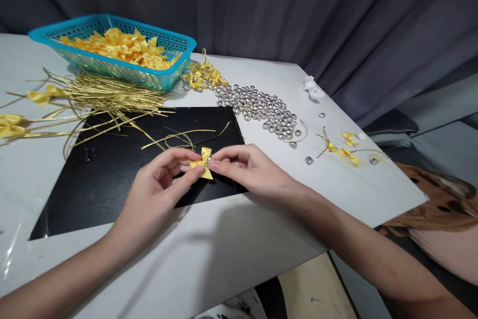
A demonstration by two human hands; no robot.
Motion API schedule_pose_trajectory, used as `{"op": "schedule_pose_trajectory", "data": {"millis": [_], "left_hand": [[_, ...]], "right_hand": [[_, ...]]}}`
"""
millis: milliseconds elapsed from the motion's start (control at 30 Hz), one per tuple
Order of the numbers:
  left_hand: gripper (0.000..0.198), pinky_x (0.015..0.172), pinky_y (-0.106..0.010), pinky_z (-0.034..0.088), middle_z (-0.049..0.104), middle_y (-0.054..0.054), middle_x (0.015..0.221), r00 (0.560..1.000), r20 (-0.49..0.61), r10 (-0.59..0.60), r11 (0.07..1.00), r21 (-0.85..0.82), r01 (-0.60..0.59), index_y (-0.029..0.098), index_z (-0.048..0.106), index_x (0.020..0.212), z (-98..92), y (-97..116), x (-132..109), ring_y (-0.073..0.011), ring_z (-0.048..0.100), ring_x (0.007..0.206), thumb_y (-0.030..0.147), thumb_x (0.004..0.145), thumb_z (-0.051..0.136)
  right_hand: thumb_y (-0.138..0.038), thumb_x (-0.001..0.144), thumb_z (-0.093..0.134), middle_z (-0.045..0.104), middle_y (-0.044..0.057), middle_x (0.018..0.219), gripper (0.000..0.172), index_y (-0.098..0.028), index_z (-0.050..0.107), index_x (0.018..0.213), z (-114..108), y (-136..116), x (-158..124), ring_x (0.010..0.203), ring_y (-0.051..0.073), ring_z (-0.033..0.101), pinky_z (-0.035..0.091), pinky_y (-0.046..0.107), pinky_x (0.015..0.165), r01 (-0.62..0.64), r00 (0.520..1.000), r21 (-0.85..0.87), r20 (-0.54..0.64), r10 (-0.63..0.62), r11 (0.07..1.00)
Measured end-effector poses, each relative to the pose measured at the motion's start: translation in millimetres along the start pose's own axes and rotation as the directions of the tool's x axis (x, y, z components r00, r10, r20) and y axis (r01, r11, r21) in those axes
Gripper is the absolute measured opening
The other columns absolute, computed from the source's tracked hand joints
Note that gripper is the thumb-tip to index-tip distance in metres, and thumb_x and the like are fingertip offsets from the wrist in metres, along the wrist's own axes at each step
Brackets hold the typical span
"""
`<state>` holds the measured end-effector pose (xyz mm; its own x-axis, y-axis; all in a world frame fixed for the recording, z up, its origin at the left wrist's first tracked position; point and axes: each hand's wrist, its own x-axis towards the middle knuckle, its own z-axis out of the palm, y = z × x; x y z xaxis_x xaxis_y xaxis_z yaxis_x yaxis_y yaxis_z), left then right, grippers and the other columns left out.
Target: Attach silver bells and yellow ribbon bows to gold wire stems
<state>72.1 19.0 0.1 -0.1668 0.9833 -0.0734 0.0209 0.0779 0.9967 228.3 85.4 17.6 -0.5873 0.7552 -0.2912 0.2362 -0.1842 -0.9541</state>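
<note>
My left hand (164,174) pinches a small yellow ribbon bow (206,154) between thumb and fingertips, above the black mat (100,184). From the other side, my right hand (246,164) closes thumb and forefinger on a small shiny silver bead (209,159) at the bow's middle. Whether the bead is fixed to the bow cannot be seen. Behind the hands, loose gold wire ties (186,133) lie on the mat. Silver heart-shaped beads (261,107) are spread in a pile on the white table, beyond my right hand.
A blue plastic basket (179,43) full of yellow bows (123,48) stands at the back left. Gold ties (115,92) are heaped before it. Bows with beads (205,76) lie beside it. Several bows (341,152) and a crumpled white scrap (312,88) are at the right.
</note>
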Motion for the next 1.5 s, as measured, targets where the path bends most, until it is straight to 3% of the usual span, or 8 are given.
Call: {"op": "schedule_pose_trajectory", "data": {"millis": [367,667,1033,1167,1400,1500], "left_hand": [[0.012,0.062,-0.02,0.048,0.065,0.001,0.07,0.999,-0.033,-0.015,0.998,0.067,0.017,0.02,0.064,0.076,1.0,1.7,0.7,-0.0121,0.06,0.066,0.027,0.07,0.071],[0.015,0.059,-0.019,0.043,0.062,0.003,0.071,0.997,0.048,-0.062,0.997,-0.031,0.064,0.021,0.061,0.076,-4.7,-2.6,1.3,-0.011,0.056,0.066,0.029,0.072,0.073],[0.017,0.068,-0.018,0.044,0.063,0.003,0.077,0.997,-0.053,-0.06,0.996,-0.075,0.056,0.019,0.06,0.076,-5.0,-7.0,0.1,-0.0101,0.058,0.073,0.026,0.07,0.074],[0.017,0.065,-0.018,0.043,0.061,0.004,0.075,0.998,-0.003,-0.066,0.996,-0.061,0.065,0.02,0.059,0.077,-7.4,-8.1,0.8,-0.0098,0.056,0.071,0.027,0.071,0.073],[0.016,0.063,-0.018,0.043,0.06,0.004,0.07,0.998,0.0,-0.061,0.998,-0.01,0.061,0.019,0.059,0.074,-3.7,-2.8,1.4,-0.0095,0.055,0.067,0.026,0.07,0.073],[0.016,0.063,-0.018,0.044,0.061,0.003,0.069,0.999,0.006,-0.052,0.998,0.027,0.051,0.019,0.059,0.072,-1.9,-0.3,0.9,-0.01,0.056,0.066,0.026,0.069,0.073]], "right_hand": [[-0.022,0.076,0.066,0.058,-0.001,0.067,0.01,-0.014,0.062,0.07,0.3,-6.4,-2.3,0.066,0.009,0.049,0.038,0.022,0.064,-0.037,0.998,0.047,-0.051,0.039,0.998],[-0.033,0.069,0.074,0.048,-0.004,0.061,0.021,-0.014,0.064,0.072,4.5,0.6,-2.6,0.059,0.007,0.041,0.028,0.022,0.055,-0.035,0.999,0.047,0.019,0.035,0.998],[-0.027,0.076,0.066,0.054,-0.001,0.069,0.014,-0.014,0.064,0.074,0.5,0.2,-2.3,0.064,0.009,0.044,0.028,0.023,0.056,-0.058,0.998,-0.044,0.032,0.06,0.997],[-0.028,0.075,0.068,0.049,-0.003,0.065,0.015,-0.014,0.062,0.073,1.6,2.2,-2.3,0.061,0.008,0.041,0.028,0.023,0.056,-0.042,0.994,-0.025,0.099,0.044,0.999],[-0.027,0.076,0.064,0.048,-0.002,0.062,0.014,-0.014,0.062,0.071,-0.8,-5.3,-3.9,0.059,0.008,0.04,0.027,0.023,0.054,-0.045,0.999,-0.036,-0.001,0.045,0.998],[-0.03,0.078,0.062,0.045,-0.003,0.062,0.018,-0.014,0.059,0.07,-1.4,-4.7,-5.2,0.058,0.008,0.038,0.026,0.022,0.052,0.01,1.0,-0.087,0.017,-0.008,0.996]]}}
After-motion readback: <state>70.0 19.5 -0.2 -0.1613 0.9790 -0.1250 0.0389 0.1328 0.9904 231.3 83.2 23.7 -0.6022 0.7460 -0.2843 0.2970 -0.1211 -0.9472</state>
